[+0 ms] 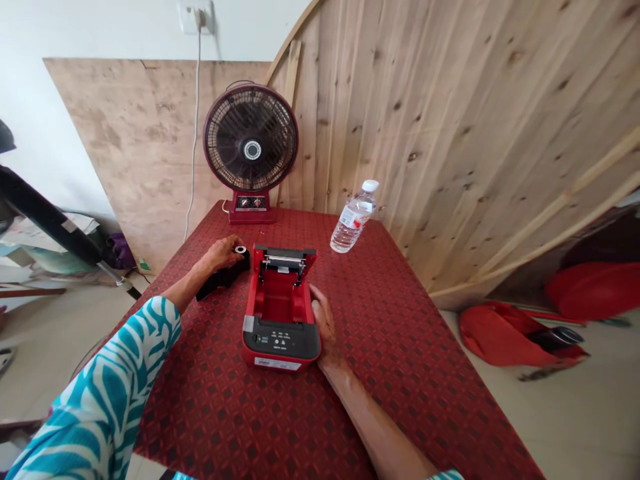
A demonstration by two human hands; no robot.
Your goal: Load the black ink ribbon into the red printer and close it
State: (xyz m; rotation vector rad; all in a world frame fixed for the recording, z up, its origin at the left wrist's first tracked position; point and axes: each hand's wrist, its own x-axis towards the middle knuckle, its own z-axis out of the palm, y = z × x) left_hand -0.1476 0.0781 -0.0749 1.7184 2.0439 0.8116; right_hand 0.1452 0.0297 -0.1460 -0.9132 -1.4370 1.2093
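A red and black receipt printer (281,343) stands on the table with its lid (284,257) raised. Its red paper compartment (280,300) shows no roll inside. My right hand (325,330) is against the printer's right side, fingers curved along the wall and steadying it. Left of the printer, my left hand (223,253) pinches a small white paper roll (241,250) with a dark core. A black item, perhaps cloth (225,279), lies under that hand; its kind is unclear.
A dark red fan (251,150) stands at the table's back edge, its cord running to a wall socket (197,17). A clear water bottle (353,220) is at the back right. Wooden boards (425,133) rise behind the patterned red table (400,373). A red bag (500,333) lies on the floor.
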